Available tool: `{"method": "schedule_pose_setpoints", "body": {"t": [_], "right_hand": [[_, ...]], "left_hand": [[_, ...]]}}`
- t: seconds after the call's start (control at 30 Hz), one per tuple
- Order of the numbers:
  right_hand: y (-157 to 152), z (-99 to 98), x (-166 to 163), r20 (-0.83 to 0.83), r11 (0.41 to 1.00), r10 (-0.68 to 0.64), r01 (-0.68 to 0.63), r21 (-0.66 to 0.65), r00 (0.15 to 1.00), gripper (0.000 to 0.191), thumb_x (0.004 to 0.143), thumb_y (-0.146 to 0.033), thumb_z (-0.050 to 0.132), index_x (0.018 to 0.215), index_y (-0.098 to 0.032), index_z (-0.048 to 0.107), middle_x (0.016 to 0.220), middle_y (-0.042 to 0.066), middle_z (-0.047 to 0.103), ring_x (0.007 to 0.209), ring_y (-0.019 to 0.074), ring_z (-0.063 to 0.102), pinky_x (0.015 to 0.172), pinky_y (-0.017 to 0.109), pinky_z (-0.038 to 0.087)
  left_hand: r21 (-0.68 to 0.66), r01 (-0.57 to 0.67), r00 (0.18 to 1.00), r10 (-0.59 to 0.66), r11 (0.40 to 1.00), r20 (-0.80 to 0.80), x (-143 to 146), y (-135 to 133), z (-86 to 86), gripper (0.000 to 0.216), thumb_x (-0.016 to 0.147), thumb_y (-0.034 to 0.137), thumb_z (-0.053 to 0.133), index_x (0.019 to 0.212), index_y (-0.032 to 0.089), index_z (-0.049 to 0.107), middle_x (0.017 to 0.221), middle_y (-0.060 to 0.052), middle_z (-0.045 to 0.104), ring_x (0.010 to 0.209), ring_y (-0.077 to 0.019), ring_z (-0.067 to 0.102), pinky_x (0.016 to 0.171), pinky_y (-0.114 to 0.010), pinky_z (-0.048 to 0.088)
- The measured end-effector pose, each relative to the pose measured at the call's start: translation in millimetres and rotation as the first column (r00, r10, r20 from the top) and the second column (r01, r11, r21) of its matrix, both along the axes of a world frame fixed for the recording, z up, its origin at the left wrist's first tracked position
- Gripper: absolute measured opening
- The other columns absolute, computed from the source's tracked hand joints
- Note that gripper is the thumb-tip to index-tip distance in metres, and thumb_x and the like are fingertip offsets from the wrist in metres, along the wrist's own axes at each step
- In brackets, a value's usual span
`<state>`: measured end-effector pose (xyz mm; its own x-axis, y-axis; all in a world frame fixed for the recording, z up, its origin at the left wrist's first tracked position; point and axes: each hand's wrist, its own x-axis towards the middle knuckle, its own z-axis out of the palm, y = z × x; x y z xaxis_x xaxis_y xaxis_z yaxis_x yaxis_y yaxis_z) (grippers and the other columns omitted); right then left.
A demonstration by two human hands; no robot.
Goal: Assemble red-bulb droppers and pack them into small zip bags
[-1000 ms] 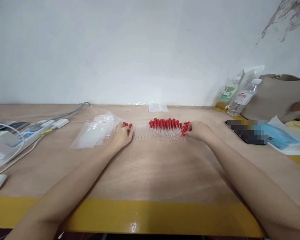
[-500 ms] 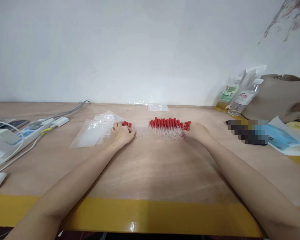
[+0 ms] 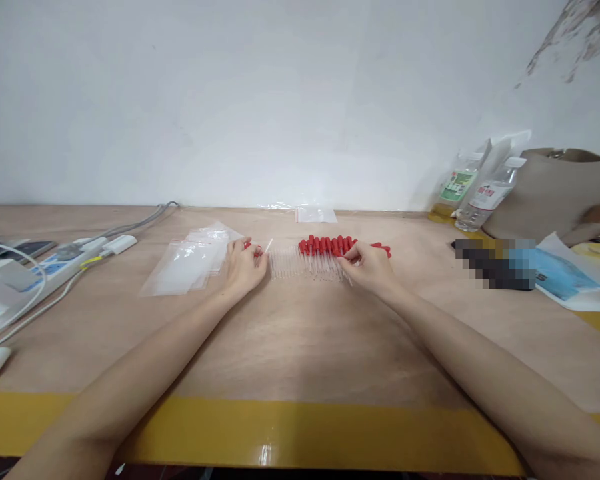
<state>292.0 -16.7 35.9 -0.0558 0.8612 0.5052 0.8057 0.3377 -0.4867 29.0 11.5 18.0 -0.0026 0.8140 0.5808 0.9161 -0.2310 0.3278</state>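
Note:
My left hand (image 3: 247,267) is closed around a thin clear glass tube (image 3: 269,246), whose upper end sticks out above the fingers. Red rubber bulbs (image 3: 250,247) show between and behind those fingers. To its right a row of bare glass tubes (image 3: 285,261) lies side by side on the table. Beyond them lies a row of droppers with red rubber bulbs (image 3: 325,247), their glass ends toward me. My right hand (image 3: 370,267) pinches a dropper at the right end of this row, mostly hidden by the fingers. More red bulbs (image 3: 383,248) lie behind that hand.
Clear zip bags (image 3: 175,267) lie left of my left hand, and another small bag (image 3: 316,215) is by the wall. A power strip (image 3: 55,267) with cables is at the left. Bottles (image 3: 490,197), a grey bag (image 3: 555,193) and a blue packet (image 3: 565,273) stand or lie at the right.
My right hand has moved left from the loose bulbs to the end of the dropper row and now pinches there. In my left hand a glass tube has come up into view.

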Motion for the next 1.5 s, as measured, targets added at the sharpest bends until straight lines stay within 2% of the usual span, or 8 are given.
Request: {"method": "schedule_pose_setpoints", "body": {"t": [0.07, 0.13, 0.2, 0.3, 0.6, 1.0, 1.23, 1.5], "right_hand": [[-7, -11.6, -11, -0.088, 0.982, 0.173, -0.165, 0.094, 0.981, 0.01, 0.074, -0.025, 0.053, 0.08, -0.017, 0.055, 0.077, 0.004, 0.062, 0.069, 0.0151, 0.057, 0.06, 0.026, 0.043], [-13, -23.2, -20, -0.084, 0.937, 0.323, -0.307, 0.165, 0.943, 0.019, 0.077, -0.023, 0.051, 0.095, -0.017, 0.056, 0.085, 0.005, 0.06, 0.076, 0.0153, 0.056, 0.066, 0.027, 0.045], [-17, -32.0, -26, -0.052, 0.898, 0.42, -0.406, 0.17, 0.906, 0.021, 0.081, -0.02, 0.048, 0.1, -0.019, 0.057, 0.087, 0.006, 0.058, 0.079, 0.0151, 0.055, 0.07, 0.029, 0.045], [-19, -38.0, -29, -0.071, 0.887, 0.449, -0.435, 0.154, 0.891, 0.018, 0.082, -0.018, 0.046, 0.094, -0.019, 0.06, 0.086, 0.005, 0.056, 0.08, 0.0148, 0.055, 0.073, 0.03, 0.046], [-20, -32.1, -30, -0.091, 0.876, 0.478, -0.466, 0.125, 0.874, 0.015, 0.081, -0.017, 0.048, 0.09, -0.019, 0.059, 0.084, 0.004, 0.059, 0.077, 0.0135, 0.055, 0.067, 0.027, 0.046], [-18, -36.7, -30, -0.131, 0.892, 0.452, -0.444, 0.082, 0.882, 0.012, 0.081, -0.024, 0.051, 0.087, -0.02, 0.061, 0.079, 0.0, 0.065, 0.071, 0.0124, 0.059, 0.066, 0.026, 0.046], [-22, -32.5, -28, -0.054, 0.878, 0.475, -0.469, 0.094, 0.878, 0.01, 0.081, -0.023, 0.051, 0.083, -0.019, 0.059, 0.077, 0.001, 0.064, 0.07, 0.0125, 0.058, 0.066, 0.026, 0.045], [-20, -37.2, -29, 0.071, 0.815, 0.549, -0.553, 0.174, 0.833, 0.013, 0.084, -0.025, 0.048, 0.08, -0.018, 0.058, 0.075, 0.004, 0.061, 0.071, 0.0139, 0.054, 0.067, 0.027, 0.045]], "left_hand": [[0.07, 0.234, 0.972, -0.233, 0.97, -0.018, 3, -8, -2.3, 0.019, 0.083, 0.029, 0.046, 0.084, 0.015, 0.06, 0.101, -0.01, 0.056, 0.097, -0.0215, 0.051, 0.083, -0.035, 0.042], [0.06, 0.426, 0.905, -0.424, 0.903, -0.048, 6, -17, -6.6, 0.018, 0.086, 0.026, 0.043, 0.087, 0.016, 0.058, 0.089, -0.006, 0.06, 0.082, -0.016, 0.056, 0.075, -0.029, 0.045], [0.052, 0.542, 0.839, -0.538, 0.839, -0.075, 10, -24, -11.9, 0.017, 0.087, 0.024, 0.043, 0.091, 0.017, 0.058, 0.085, -0.004, 0.063, 0.077, -0.0142, 0.058, 0.071, -0.026, 0.046], [0.075, 0.622, 0.782, -0.614, 0.779, -0.106, 15, -29, -17.7, 0.019, 0.088, 0.02, 0.042, 0.098, 0.017, 0.058, 0.091, -0.004, 0.065, 0.081, -0.0137, 0.06, 0.072, -0.025, 0.047], [0.086, 0.666, 0.745, -0.654, 0.741, -0.132, 20, -30, -18.8, 0.021, 0.088, 0.019, 0.042, 0.101, 0.017, 0.058, 0.093, -0.005, 0.065, 0.083, -0.0142, 0.062, 0.074, -0.026, 0.05], [0.11, 0.72, 0.692, -0.696, 0.685, -0.189, 21, -30, -19.8, 0.024, 0.087, 0.014, 0.04, 0.101, 0.016, 0.06, 0.093, -0.007, 0.066, 0.083, -0.0136, 0.063, 0.071, -0.024, 0.051], [0.076, 0.734, 0.673, -0.709, 0.674, -0.21, 18, -28, -23.5, 0.03, 0.086, 0.011, 0.036, 0.104, 0.017, 0.059, 0.093, -0.008, 0.065, 0.083, -0.0141, 0.062, 0.07, -0.025, 0.052], [0.071, 0.745, 0.647, -0.691, 0.664, -0.322, 14, -27, -28.0, 0.033, 0.085, 0.009, 0.035, 0.107, 0.018, 0.058, 0.094, -0.008, 0.064, 0.086, -0.0147, 0.061, 0.074, -0.026, 0.051]]}}
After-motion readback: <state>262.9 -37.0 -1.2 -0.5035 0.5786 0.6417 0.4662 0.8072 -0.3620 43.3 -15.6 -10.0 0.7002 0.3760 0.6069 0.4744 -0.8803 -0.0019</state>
